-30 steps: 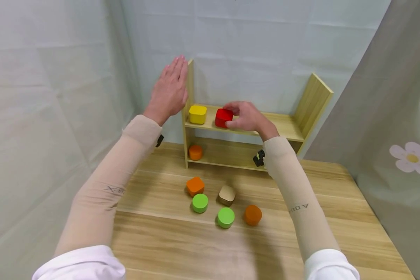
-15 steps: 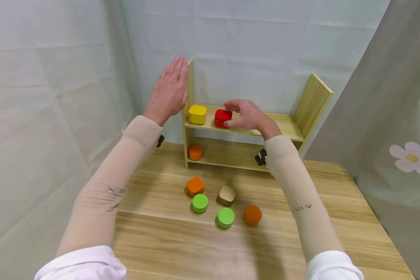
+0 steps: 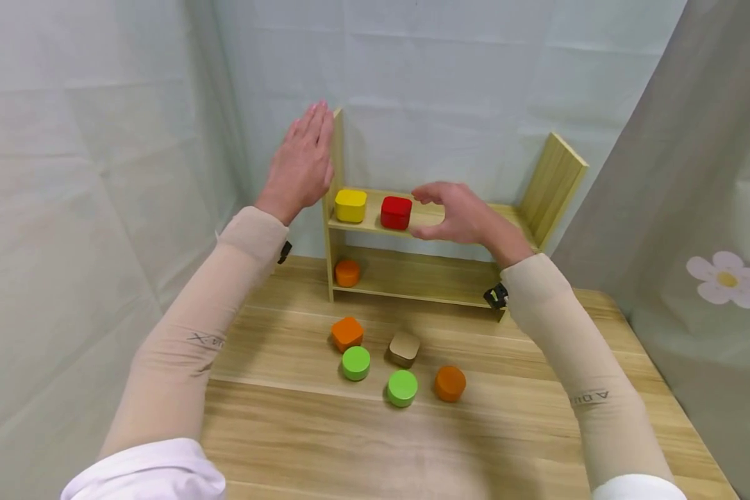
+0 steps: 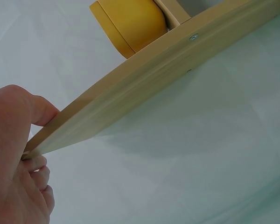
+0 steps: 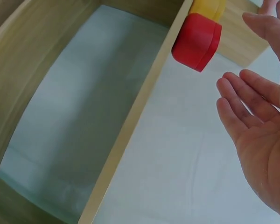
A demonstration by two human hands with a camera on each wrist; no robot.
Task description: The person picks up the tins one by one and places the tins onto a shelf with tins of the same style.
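Observation:
A red block [image 3: 396,212] [image 5: 196,42] stands on the upper board of a small wooden shelf [image 3: 556,180] [image 5: 140,116], next to a yellow block [image 3: 350,205] [image 4: 128,21] [image 5: 209,7]. My right hand [image 3: 434,212] [image 5: 266,135] hovers just right of the red block, fingers relaxed and apart, holding nothing. My left hand [image 3: 309,149] [image 4: 14,154] lies flat against the shelf's left side panel [image 4: 154,79], fingers straight, with the thumb at the panel's edge.
An orange cylinder [image 3: 347,273] sits on the lower board. On the wooden table [image 3: 412,451] in front lie an orange block [image 3: 347,332], a tan block [image 3: 405,347], two green cylinders [image 3: 355,362] [image 3: 403,387] and an orange cylinder [image 3: 450,383]. Pale curtains close in the sides and back.
My right hand has let go of the red block and drawn back to the right. The block stays on the upper board. The left hand has not moved.

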